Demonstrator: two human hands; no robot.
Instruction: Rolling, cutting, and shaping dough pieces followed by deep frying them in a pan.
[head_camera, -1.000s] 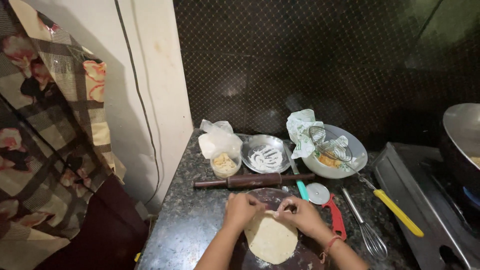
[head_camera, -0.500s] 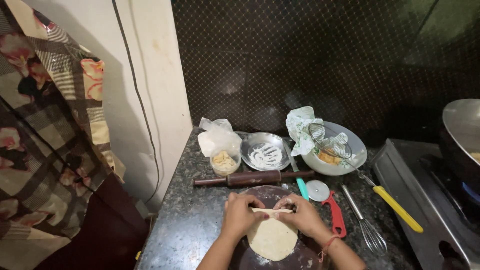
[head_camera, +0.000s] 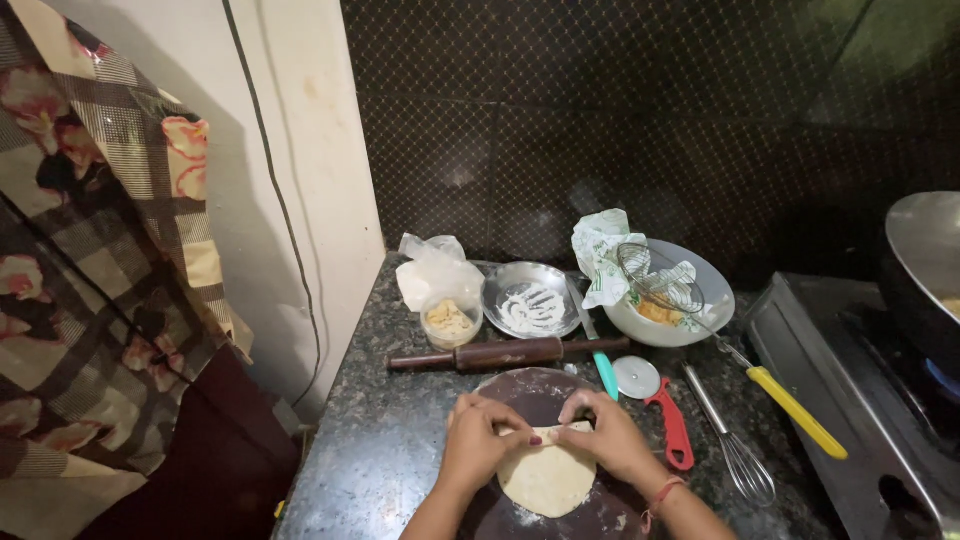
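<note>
dough (head_camera: 547, 478) on board (head_camera: 530, 392) | rolling pin (head_camera: 508, 353) behind board | whisk (head_camera: 732, 443) right | bowl (head_camera: 712, 300) perhaps behind

Two hands fold a flat dough round (head_camera: 545, 478) on a dark round board (head_camera: 535, 392): left hand (head_camera: 478, 447) and right hand (head_camera: 608, 437) pinch its far edge. Just beyond the board lies a wooden rolling pin (head_camera: 505, 354).

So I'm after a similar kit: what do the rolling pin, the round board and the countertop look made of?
The rolling pin looks like dark brown wood, smooth with turned ends. The round board under the dough seems dark wood too, matte and flour-dusted, though stone can't be ruled out. The countertop looks like polished granite: black with pale speckles and a glossy sheen.
</note>
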